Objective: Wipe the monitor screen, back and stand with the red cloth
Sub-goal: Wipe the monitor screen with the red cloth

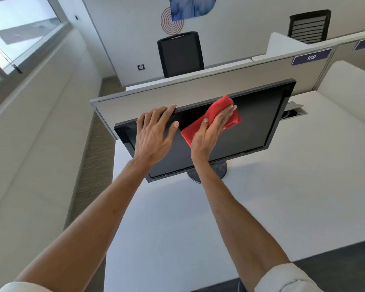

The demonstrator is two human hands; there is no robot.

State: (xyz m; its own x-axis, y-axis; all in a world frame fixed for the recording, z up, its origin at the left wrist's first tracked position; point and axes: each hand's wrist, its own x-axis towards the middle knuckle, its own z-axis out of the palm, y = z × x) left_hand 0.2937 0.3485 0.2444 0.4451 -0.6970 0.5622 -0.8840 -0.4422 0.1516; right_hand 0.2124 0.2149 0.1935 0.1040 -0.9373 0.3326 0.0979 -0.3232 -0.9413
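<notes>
Head view: your right hand [212, 129] lies flat, fingers [227, 114] straight, pressing the cloth [200, 126] on the upper screen of the monitor [259, 121]. Left hand [154, 133] hooks the top bezel, fingers spread. Cloth looks soft and light; panel probably fragile, so brace by the bezel and press lightly. Stand [219, 169] not yet wiped.

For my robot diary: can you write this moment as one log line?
phase: wiping screen | left hand: steadies monitor top | right hand: presses red cloth on screen
</notes>
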